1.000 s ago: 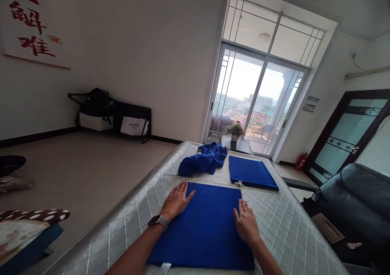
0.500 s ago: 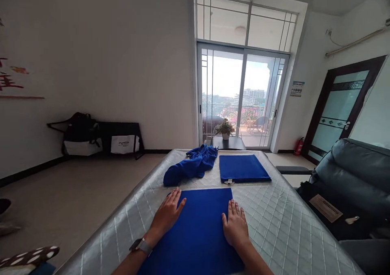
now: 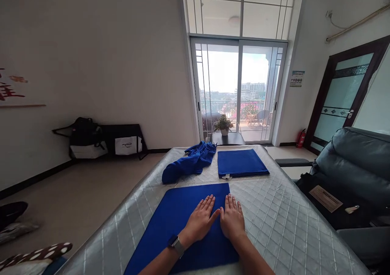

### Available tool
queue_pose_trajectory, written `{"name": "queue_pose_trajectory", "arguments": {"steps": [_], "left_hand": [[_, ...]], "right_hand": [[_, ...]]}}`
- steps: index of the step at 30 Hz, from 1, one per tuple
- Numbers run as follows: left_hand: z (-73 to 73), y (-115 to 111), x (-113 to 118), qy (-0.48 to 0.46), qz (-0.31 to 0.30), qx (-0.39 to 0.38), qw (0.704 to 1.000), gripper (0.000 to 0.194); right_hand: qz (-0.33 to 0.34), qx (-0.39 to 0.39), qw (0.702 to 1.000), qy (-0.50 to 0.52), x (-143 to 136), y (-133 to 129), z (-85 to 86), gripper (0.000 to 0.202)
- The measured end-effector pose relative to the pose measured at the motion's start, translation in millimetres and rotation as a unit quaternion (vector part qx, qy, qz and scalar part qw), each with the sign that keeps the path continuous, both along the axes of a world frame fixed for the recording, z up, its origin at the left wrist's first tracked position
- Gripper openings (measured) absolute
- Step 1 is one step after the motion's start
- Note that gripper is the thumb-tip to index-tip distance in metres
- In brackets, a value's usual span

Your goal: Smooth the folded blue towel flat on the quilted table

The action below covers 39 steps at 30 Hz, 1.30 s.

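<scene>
A flat piece of blue cloth (image 3: 170, 218) lies on the quilted silvery mattress (image 3: 274, 226) right in front of me. My left hand (image 3: 201, 218) rests flat on it, right of its middle, fingers stretched forward and a watch on the wrist. Along the cloth's right edge lies my right hand (image 3: 232, 217), palm down with fingers out. The two thumbs nearly meet. Farther off, a neatly folded blue cloth (image 3: 242, 162) with a white tag sits to the right, and a crumpled blue cloth (image 3: 191, 161) is heaped to the left.
Beyond the mattress stands a small dark table (image 3: 228, 138) with a potted plant (image 3: 224, 124), before a glass sliding door. A dark leather recliner (image 3: 359, 161) flanks the right side. Black bags (image 3: 87, 137) are by the left wall.
My left hand has slid right across the cloth, from its left edge to beside my right hand. My right hand has barely moved. The camera view has shifted slightly.
</scene>
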<state>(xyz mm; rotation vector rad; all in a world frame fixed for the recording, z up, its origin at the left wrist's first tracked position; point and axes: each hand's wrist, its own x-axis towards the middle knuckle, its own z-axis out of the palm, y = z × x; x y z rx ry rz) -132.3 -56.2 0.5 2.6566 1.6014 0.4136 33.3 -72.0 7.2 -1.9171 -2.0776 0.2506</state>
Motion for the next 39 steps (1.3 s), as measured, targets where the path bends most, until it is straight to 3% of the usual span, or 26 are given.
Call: {"name": "queue_pose_trajectory", "arguments": {"steps": [5, 8, 12, 21, 29, 33, 39], "left_hand": [[-6.9, -17.9, -79.6, 0.031, 0.094, -0.017, 0.995, 0.067], [-17.1, -28.6, -129.4, 0.039, 0.116, 0.004, 0.992, 0.066], [-30.5, -36.8, -169.2, 0.025, 0.141, 0.046, 0.989, 0.065], [-39.9, -33.4, -169.0, -0.053, 0.168, 0.074, 0.982, 0.071], [-27.9, -38.9, -168.4, -0.061, 0.208, 0.023, 0.976, 0.088], [-31.2, -38.1, -168.8, -0.06, 0.206, 0.03, 0.976, 0.086], [-40.8, -33.4, -171.7, -0.068, 0.206, 0.038, 0.975, 0.086]], "right_hand": [[-0.004, 0.0, 1.0, 0.003, -1.6, -0.2, 2.2, 0.061], [-0.005, 0.0, 1.0, -0.002, -1.3, -0.3, 2.6, 0.061], [-0.006, -0.002, 1.0, -0.017, -1.0, -0.6, 4.5, 0.062], [-0.008, -0.005, 0.997, -0.072, -3.3, -3.8, 10.9, 0.062], [-0.017, -0.001, 0.993, -0.116, -9.5, -9.8, 22.1, 0.062], [-0.005, 0.0, 0.992, -0.129, -9.1, -26.3, 25.4, 0.062], [0.003, -0.029, 0.995, -0.096, -6.3, -55.7, 13.5, 0.065]]}}
